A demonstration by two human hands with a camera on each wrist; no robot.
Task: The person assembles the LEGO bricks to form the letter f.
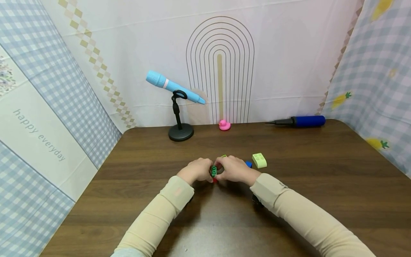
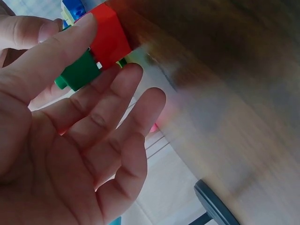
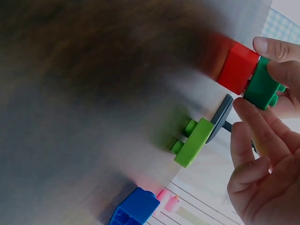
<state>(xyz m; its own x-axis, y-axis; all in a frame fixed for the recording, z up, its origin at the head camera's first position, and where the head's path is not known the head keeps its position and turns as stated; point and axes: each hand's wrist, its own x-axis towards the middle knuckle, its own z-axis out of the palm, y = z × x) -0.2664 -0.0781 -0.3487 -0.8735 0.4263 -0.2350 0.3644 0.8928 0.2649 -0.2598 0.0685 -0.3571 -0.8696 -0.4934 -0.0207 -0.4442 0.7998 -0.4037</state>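
A green toy building brick (image 1: 214,171) with studs on top sits on a red brick (image 3: 238,69), the two joined at the middle of the table. My left hand (image 1: 199,169) pinches them from the left, its thumb across the green and red bricks in the left wrist view. From the right, my right hand (image 1: 236,169) pinches the green brick with thumb and index finger; its other fingers are loosely bent. Beyond the right hand lies a lime green brick (image 3: 193,143), mostly hidden in the head view. A blue brick (image 3: 136,206) lies close by.
A pale green curved block (image 1: 259,160) lies right of the blue brick. Along the back edge stand a black stand (image 1: 181,132) with a light blue microphone (image 1: 176,87), a pink duck (image 1: 224,125) and a blue hand pump (image 1: 308,121). Printed cloth hangs behind.
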